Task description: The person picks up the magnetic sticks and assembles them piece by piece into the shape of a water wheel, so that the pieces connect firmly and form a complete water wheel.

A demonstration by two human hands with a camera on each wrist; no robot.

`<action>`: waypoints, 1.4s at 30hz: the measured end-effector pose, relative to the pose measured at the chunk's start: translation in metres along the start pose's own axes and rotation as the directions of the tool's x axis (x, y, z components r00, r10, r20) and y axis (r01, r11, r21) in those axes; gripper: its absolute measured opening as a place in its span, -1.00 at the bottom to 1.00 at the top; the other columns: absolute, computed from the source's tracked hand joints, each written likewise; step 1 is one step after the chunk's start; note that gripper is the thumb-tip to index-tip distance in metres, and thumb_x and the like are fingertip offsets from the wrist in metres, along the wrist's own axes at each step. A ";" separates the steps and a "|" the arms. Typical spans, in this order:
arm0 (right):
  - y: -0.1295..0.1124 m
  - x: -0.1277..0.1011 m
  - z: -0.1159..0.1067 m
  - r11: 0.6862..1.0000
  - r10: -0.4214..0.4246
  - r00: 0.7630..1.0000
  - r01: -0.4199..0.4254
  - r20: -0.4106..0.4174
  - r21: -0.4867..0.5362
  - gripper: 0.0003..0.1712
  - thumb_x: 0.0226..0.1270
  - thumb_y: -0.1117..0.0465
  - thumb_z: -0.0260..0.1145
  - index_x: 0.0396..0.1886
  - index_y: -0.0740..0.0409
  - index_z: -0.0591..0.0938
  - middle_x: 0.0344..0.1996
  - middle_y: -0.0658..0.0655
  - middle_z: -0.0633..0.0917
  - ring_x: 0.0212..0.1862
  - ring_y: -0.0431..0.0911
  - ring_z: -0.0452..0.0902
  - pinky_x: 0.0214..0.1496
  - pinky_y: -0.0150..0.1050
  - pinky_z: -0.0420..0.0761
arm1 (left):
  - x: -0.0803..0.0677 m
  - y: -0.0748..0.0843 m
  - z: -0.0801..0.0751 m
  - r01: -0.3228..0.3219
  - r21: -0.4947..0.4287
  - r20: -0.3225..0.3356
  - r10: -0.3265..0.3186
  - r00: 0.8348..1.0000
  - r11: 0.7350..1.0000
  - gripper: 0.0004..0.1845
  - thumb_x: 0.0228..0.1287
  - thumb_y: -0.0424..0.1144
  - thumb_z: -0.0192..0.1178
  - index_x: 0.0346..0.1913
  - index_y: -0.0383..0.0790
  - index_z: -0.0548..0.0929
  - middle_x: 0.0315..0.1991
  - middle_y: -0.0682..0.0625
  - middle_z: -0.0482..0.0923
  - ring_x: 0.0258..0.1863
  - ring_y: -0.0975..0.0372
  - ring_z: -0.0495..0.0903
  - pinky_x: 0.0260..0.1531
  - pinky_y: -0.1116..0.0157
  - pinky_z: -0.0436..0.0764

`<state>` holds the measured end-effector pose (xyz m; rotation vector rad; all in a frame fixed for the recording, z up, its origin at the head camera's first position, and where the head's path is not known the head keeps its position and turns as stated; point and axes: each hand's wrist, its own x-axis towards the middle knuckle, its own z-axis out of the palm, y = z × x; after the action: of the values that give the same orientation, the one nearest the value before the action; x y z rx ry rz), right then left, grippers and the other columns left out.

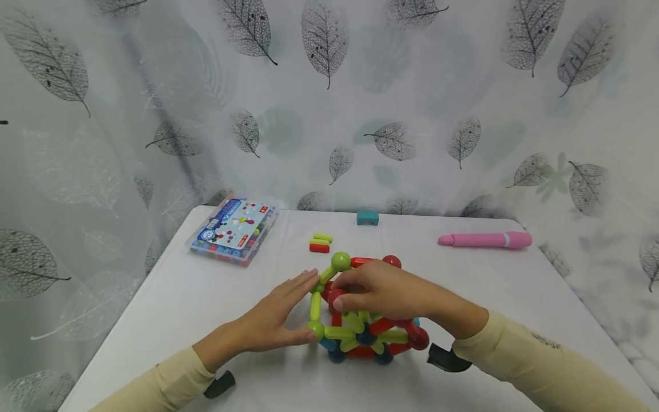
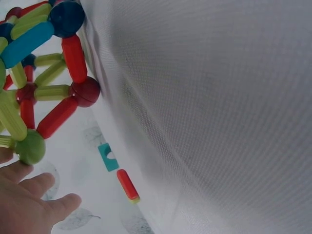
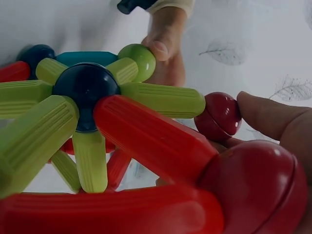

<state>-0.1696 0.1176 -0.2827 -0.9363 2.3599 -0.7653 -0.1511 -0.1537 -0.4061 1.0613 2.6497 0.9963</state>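
Observation:
A ball-and-rod construction-toy frame (image 1: 366,336) of lime, red and blue rods with coloured balls stands on the table between both hands. Reaching in from its left, my left hand (image 1: 270,320) has its fingers stretched out. Its thumb touches the lower green ball (image 1: 316,329), and its fingertips meet the frame near the upper left corner. My right hand (image 1: 391,289) comes over the top from the right and pinches a red ball (image 3: 222,114) between thumb and fingers. In the right wrist view, that ball sits at the end of a lime rod (image 3: 163,100).
At the back left lies a clear plastic box (image 1: 234,229) with a printed lid. Loose lime and red rods (image 1: 319,248) lie behind the frame, with a teal block (image 1: 368,217) farther back. A pink pen-shaped object (image 1: 484,240) lies at the right.

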 end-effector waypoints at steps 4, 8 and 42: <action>0.000 -0.001 0.001 0.998 -0.020 1.000 0.021 0.006 -0.057 -0.51 0.41 -0.14 0.35 0.18 0.03 0.70 -0.12 -0.22 0.74 -0.09 -0.33 0.63 -0.06 -0.40 0.67 | 0.001 0.001 0.000 0.004 0.004 -0.003 -0.004 1.000 1.000 0.02 0.26 0.31 0.28 0.65 0.19 -0.02 0.65 0.19 -0.07 0.63 0.11 -0.03 0.48 -0.17 0.19; -0.001 -0.001 0.002 0.997 -0.030 1.000 0.031 0.006 -0.074 -0.50 0.42 -0.14 0.34 0.19 0.03 0.70 -0.10 -0.20 0.75 -0.07 -0.34 0.63 -0.05 -0.41 0.67 | 0.001 0.001 0.000 0.008 0.002 -0.001 -0.008 1.000 1.000 0.02 0.27 0.30 0.27 0.65 0.18 -0.02 0.65 0.19 -0.07 0.63 0.11 -0.03 0.48 -0.17 0.19; 0.047 -0.070 -0.009 0.999 -0.028 0.905 0.016 -0.424 -0.032 -0.14 0.35 -0.05 0.42 0.58 -0.18 0.27 0.52 0.10 0.35 0.41 0.35 0.35 0.09 0.34 0.62 | 0.029 -0.012 -0.014 0.082 -0.085 -0.187 -0.097 0.978 0.993 -0.31 0.54 0.06 0.09 0.60 -0.06 0.20 0.59 -0.06 0.16 0.56 -0.01 0.19 0.40 -0.15 0.34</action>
<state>-0.1514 0.2002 -0.2911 -0.8770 2.7416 -1.0362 -0.1845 -0.1487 -0.3992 0.8628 2.7529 1.2269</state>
